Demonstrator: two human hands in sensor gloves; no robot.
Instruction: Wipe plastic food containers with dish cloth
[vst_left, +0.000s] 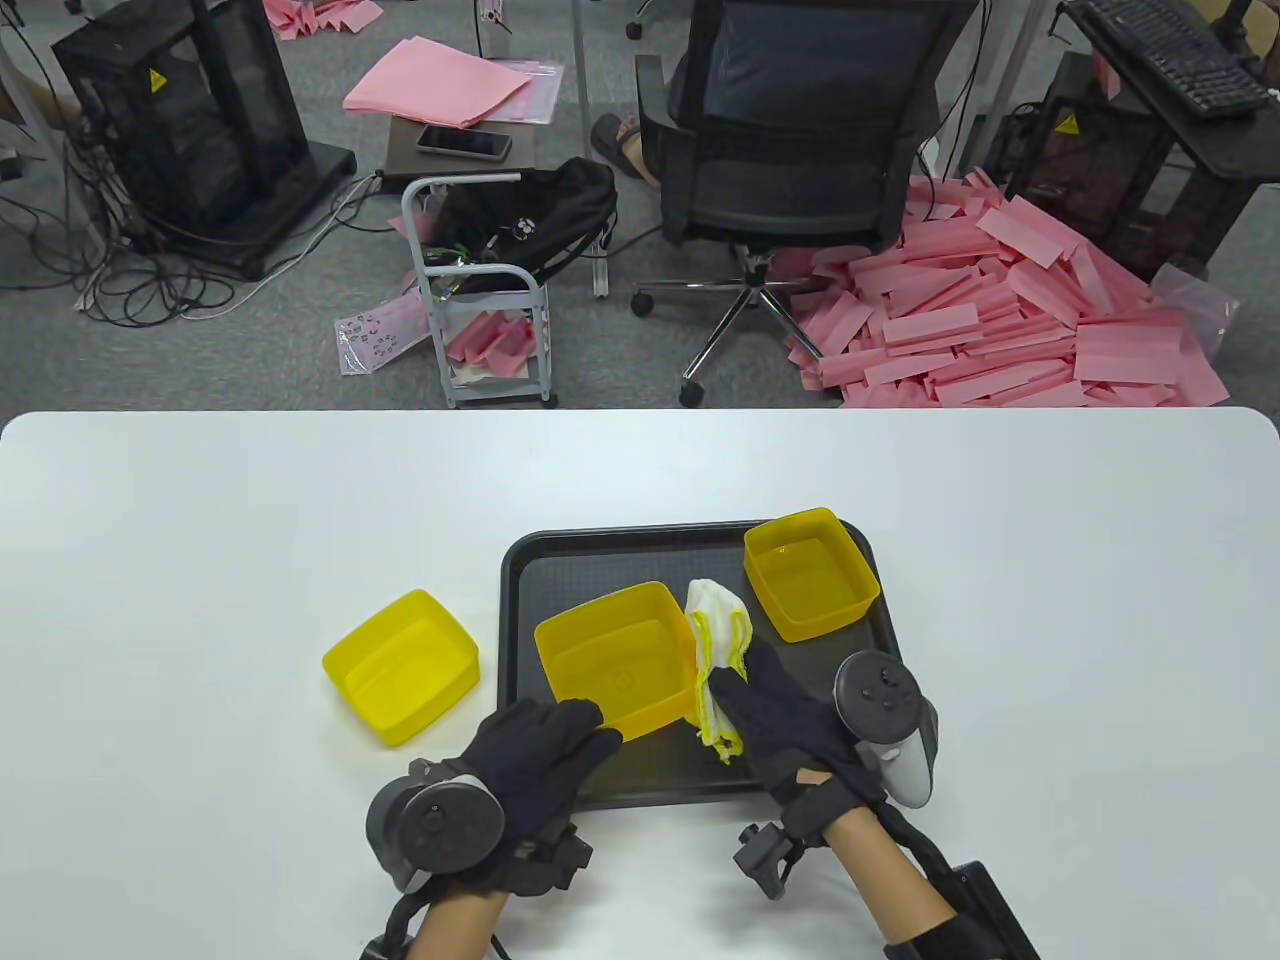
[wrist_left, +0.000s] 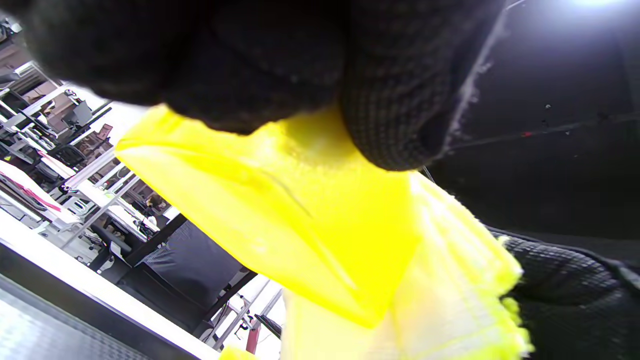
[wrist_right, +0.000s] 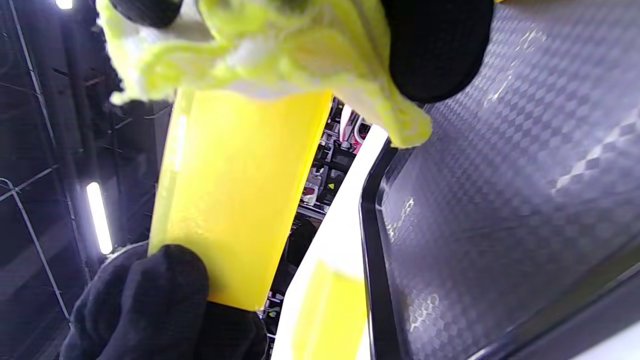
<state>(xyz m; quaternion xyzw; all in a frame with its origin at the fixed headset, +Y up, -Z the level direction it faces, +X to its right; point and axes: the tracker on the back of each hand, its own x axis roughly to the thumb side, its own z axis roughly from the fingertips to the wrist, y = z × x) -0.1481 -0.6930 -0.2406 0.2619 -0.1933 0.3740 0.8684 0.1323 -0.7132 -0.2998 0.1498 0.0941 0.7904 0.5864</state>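
Observation:
A yellow plastic container (vst_left: 615, 655) sits raised over the black tray (vst_left: 600, 555). My left hand (vst_left: 545, 760) grips its near wall; it also shows in the left wrist view (wrist_left: 280, 210) and the right wrist view (wrist_right: 235, 200). My right hand (vst_left: 775, 715) holds a white dish cloth with yellow edging (vst_left: 718, 650) against the container's right outer side; the cloth also shows in the left wrist view (wrist_left: 450, 295) and the right wrist view (wrist_right: 280, 50). A second yellow container (vst_left: 810, 572) stands at the tray's far right corner. A third one (vst_left: 402, 665) stands on the white table left of the tray.
The white table (vst_left: 200, 520) stretches wide to both sides of the tray. Beyond its far edge are an office chair (vst_left: 790, 130), a small cart (vst_left: 480, 290) and a heap of pink foam strips (vst_left: 1010, 310) on the floor.

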